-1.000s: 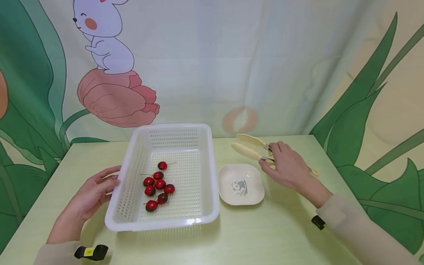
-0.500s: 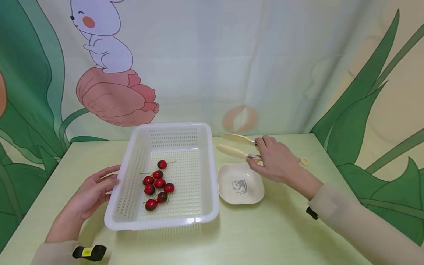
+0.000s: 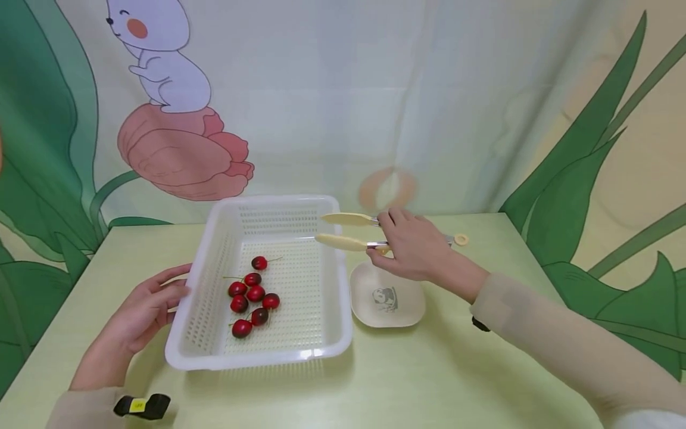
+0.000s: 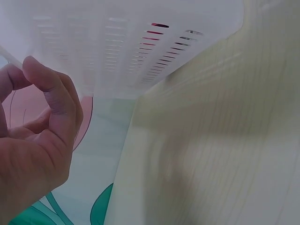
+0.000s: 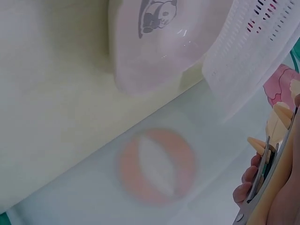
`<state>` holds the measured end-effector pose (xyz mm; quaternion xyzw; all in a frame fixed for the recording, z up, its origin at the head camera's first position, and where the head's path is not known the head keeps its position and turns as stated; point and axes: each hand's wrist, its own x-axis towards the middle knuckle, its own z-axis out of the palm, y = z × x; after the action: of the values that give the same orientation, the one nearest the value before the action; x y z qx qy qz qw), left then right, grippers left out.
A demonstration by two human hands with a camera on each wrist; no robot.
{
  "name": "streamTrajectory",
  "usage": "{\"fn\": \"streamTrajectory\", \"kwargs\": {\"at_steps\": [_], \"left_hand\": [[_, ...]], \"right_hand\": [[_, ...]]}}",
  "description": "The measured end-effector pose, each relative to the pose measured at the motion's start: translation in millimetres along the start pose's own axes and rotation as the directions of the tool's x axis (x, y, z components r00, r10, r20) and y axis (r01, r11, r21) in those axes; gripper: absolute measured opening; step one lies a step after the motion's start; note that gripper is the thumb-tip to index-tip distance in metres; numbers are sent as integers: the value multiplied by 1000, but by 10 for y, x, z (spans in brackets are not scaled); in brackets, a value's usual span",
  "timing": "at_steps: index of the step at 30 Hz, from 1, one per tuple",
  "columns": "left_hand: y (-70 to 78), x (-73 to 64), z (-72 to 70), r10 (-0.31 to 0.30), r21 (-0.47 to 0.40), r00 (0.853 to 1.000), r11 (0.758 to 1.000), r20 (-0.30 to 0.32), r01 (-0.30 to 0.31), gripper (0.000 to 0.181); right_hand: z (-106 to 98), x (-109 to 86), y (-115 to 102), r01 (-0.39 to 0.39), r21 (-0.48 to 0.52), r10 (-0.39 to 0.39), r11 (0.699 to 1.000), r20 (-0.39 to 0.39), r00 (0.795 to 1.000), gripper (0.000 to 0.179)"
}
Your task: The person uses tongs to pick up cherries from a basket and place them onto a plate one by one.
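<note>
A white perforated plastic basket point(image 3: 259, 361) stands on the table, with several dark red cherries point(image 3: 255, 294) lying in its left half. My left hand point(image 3: 142, 313) holds the basket's left rim between thumb and fingers; the left wrist view shows the same hand point(image 4: 44, 117) at the rim. In my right hand point(image 3: 412, 245) are cream-tipped metal tongs point(image 3: 343, 242), gripped around the arms. Their tips are apart with nothing between them, over the basket's right rim. Below that hand sits a small white dish point(image 3: 370, 313) with a panda print, partly covered by it.
The pale green table point(image 3: 407, 381) reaches a printed curtain point(image 3: 455, 119) close behind the basket and dish. The dish stands right beside the basket's right wall. Leaf-patterned cloth point(image 3: 611, 238) borders the right side.
My right hand has carried the tongs leftward, from beyond the dish to over the basket's right rim. The left hand stays at the basket, and the cherries lie as before.
</note>
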<state>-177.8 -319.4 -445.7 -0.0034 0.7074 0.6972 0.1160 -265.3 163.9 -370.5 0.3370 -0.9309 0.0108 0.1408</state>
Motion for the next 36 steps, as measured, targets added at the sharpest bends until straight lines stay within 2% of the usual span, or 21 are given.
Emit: {"fn": "streamTrajectory", "kwargs": {"at_steps": [4,9,18,24,30,36], "left_hand": [[21,-1,-21,7,-13,1000,1000,2,-7,41],[26,10,-29,8,-40,1000,999,16,-7,34],[17,20,-9,21,-31,1000,999,16,-21,34],[43,28,-3,8,-30,1000,1000,11,-8,35],[46,4,-36,-12,-69,1000,998,11,13,32],[5,21,-6,-21,-66,1000,998,14,22,32]], "right_hand": [[-32,118,-73,33,-33,-33,999,-2,999,54],[-58,222,-146,48,-70,-45,996,39,998,55],[-39,391,-269,66,-105,-64,992,22,998,53],[-15,532,-331,63,-145,-59,987,31,998,53],[-16,747,-439,62,-153,-49,986,89,995,56],[-8,818,-536,50,-165,-21,985,175,984,63]]}}
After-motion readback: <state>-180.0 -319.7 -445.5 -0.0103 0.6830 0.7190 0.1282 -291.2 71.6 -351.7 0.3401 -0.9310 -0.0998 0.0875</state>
